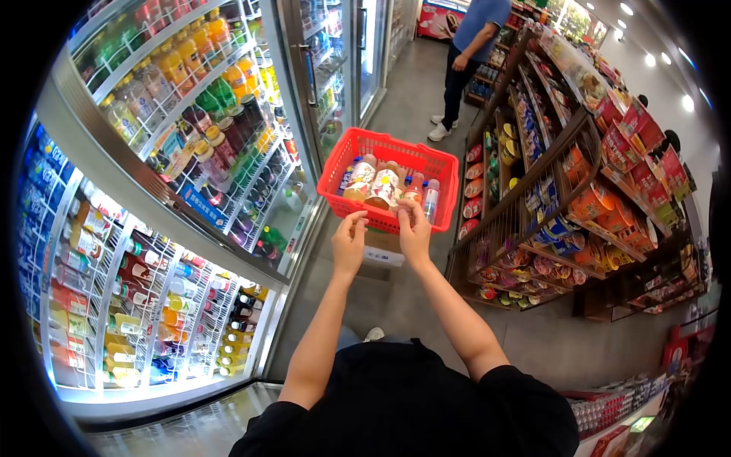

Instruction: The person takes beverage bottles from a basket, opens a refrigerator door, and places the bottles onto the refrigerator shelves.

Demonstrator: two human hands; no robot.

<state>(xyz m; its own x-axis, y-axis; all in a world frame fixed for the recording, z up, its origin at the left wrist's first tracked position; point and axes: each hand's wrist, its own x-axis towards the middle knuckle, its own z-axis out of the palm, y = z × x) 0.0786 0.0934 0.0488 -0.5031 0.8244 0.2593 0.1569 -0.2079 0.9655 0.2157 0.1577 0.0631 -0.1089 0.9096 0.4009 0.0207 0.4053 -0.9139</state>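
Note:
A red plastic shopping basket stands in front of me, holding several drink bottles. Two of them, a bottle with a patterned label and a similar bottle, lie side by side in its middle. To their right are a smaller bottle with a reddish top and a clear bottle. My left hand is just outside the basket's near wall, fingers loosely bent and holding nothing visible. Beside it, my right hand has its fingers apart at the near wall; whether they touch it I cannot tell.
Beneath the basket is a cardboard box. Lit drink coolers line the left, one with its glass door ajar. Snack and cup-noodle shelves fill the right. A person in a blue shirt stands farther down the aisle.

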